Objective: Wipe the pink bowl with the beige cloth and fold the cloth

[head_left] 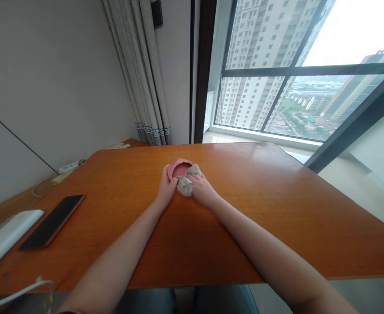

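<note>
Over the middle of the wooden table (244, 209), my left hand (166, 186) grips a pink bowl-shaped object (178, 166) by its left side, thumb at the near edge. Its hollow is partly visible, and its exact kind is hard to make out. My right hand (202, 188) is closed on a crumpled greyish-white cloth (185, 186), pressed against the right and near side of the pink object. Part of the cloth hangs below the fingers, and another fold stands up above the right hand. The cloth and hands hide the pink object's lower part.
To the left lie a black tablet-like slab (52, 221) and a white rounded device (10, 233). A white cable (31, 285) crosses the near left corner. A power strip (70, 166) sits by the wall. Beyond the table are a curtain (142, 69) and a large window (293, 72).
</note>
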The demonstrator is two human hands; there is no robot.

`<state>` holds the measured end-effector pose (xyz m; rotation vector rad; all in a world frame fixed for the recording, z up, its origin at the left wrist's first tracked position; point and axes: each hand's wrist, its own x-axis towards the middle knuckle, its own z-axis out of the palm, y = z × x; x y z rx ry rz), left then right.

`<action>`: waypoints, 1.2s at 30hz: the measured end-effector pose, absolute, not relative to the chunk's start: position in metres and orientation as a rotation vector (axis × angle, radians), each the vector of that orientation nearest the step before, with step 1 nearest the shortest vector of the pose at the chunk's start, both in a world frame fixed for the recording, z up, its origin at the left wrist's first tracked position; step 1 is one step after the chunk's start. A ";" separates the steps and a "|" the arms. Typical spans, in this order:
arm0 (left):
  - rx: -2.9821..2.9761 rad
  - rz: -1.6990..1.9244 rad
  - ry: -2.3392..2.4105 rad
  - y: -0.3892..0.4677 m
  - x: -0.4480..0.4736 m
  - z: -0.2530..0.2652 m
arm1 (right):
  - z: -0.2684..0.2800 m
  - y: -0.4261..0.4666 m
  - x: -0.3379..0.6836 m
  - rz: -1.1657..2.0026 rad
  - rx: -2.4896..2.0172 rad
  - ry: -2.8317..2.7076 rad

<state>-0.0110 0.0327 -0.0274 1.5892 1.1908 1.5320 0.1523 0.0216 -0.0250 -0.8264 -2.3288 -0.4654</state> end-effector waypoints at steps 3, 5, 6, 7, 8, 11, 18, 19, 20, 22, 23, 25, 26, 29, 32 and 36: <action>1.771 1.472 1.205 0.030 -0.018 -0.022 | -0.025 0.023 0.153 -0.458 -0.803 -2.319; 1.705 1.541 1.238 0.024 -0.012 -0.023 | -0.027 0.024 0.153 -0.438 -0.833 -2.295; 1.645 1.587 1.240 0.022 -0.007 -0.025 | -0.028 0.024 0.153 -0.431 -0.859 -2.278; 1.592 1.625 1.227 0.019 -0.001 -0.028 | -0.029 0.024 0.152 -0.425 -0.887 -2.261; 1.553 1.653 1.205 0.017 0.004 -0.031 | -0.030 0.023 0.152 -0.422 -0.911 -2.242; 1.478 1.680 1.170 0.015 0.016 -0.037 | -0.031 0.022 0.151 -0.400 -0.942 -2.234; 1.553 1.603 1.163 0.026 -0.005 -0.027 | -0.023 0.023 0.155 -0.419 -0.856 -2.372; 1.620 1.564 1.144 0.026 -0.009 -0.024 | -0.023 0.024 0.157 -0.443 -0.835 -2.384; 1.680 1.525 1.122 0.026 -0.012 -0.021 | -0.023 0.025 0.159 -0.467 -0.830 -2.395; 1.730 1.478 1.090 0.025 -0.012 -0.020 | -0.023 0.028 0.162 -0.500 -0.845 -2.411; 1.698 1.487 1.078 0.024 -0.010 -0.021 | -0.024 0.029 0.162 -0.501 -0.857 -2.407; 1.528 1.543 1.042 0.022 -0.001 -0.026 | -0.027 0.030 0.163 -0.469 -0.884 -2.369; 1.428 1.568 1.017 0.021 0.004 -0.029 | -0.028 0.030 0.162 -0.442 -0.898 -2.337; 1.279 1.574 0.974 0.020 0.014 -0.035 | -0.029 0.028 0.159 -0.386 -0.914 -2.269; 1.355 1.570 1.129 0.022 0.009 -0.031 | -0.028 0.025 0.155 -0.384 -0.891 -2.289; 1.578 1.517 1.293 0.022 -0.005 -0.017 | -0.024 0.024 0.156 -0.401 -0.866 -2.327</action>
